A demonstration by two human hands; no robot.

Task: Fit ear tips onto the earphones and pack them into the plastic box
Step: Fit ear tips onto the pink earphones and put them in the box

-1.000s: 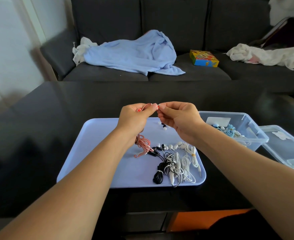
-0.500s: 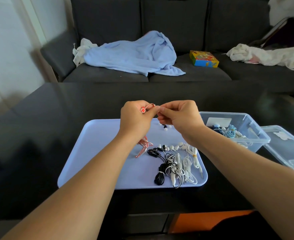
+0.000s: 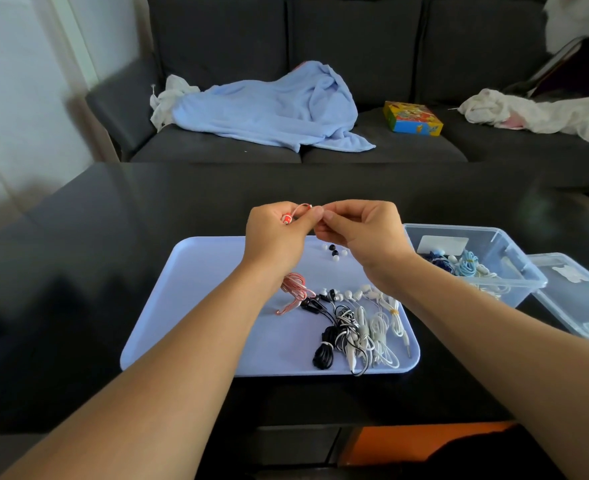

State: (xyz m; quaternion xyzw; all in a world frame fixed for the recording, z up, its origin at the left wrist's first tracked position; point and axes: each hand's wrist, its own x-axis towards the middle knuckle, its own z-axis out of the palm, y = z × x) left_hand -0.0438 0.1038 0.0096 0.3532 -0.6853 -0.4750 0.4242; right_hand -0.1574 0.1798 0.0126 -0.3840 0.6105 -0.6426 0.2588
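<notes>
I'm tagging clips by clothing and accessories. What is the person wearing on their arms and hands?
Nothing shows on either arm: both forearms are bare from the frame's lower edge to the wrist, with no sleeve in view. The left hand and right hand carry no gloves, and I can see no rings, watch or bracelet.

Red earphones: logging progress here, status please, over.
Left hand grips red earphones; right hand pinches at the earbud. Plastic box open, some earphones inside. Nothing in the way.
</notes>
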